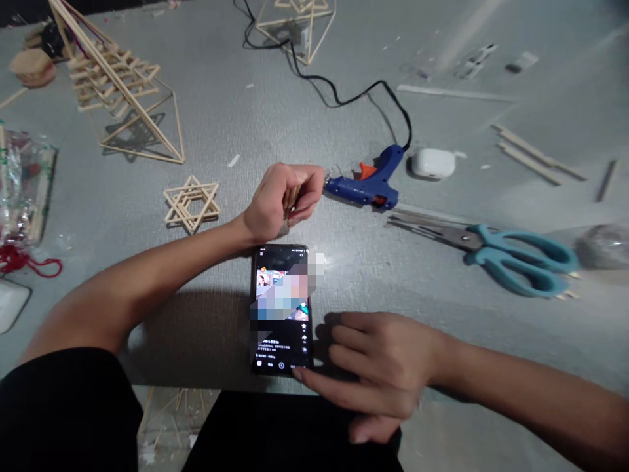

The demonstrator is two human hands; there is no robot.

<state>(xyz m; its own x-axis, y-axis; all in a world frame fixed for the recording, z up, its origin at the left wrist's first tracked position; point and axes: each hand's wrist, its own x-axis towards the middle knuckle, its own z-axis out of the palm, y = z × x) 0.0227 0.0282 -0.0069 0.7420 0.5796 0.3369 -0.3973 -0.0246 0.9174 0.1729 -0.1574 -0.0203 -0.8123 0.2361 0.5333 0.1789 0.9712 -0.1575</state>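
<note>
A small bundle of thin pale wooden sticks [293, 200] is gripped in the closed fingers of the left hand [282, 200], just above the top edge of a black smartphone with a lit screen [281, 309]; the phone is lain flat on the grey table [206, 131]; its lower right corner is touched by a fingertip of the right hand [381, 367], whose fingers are spread and hold nothing; a blue hot-glue gun with an orange trigger [367, 180] is seen just beyond the left knuckles; teal-handled scissors [496, 252] are lain further right.
</note>
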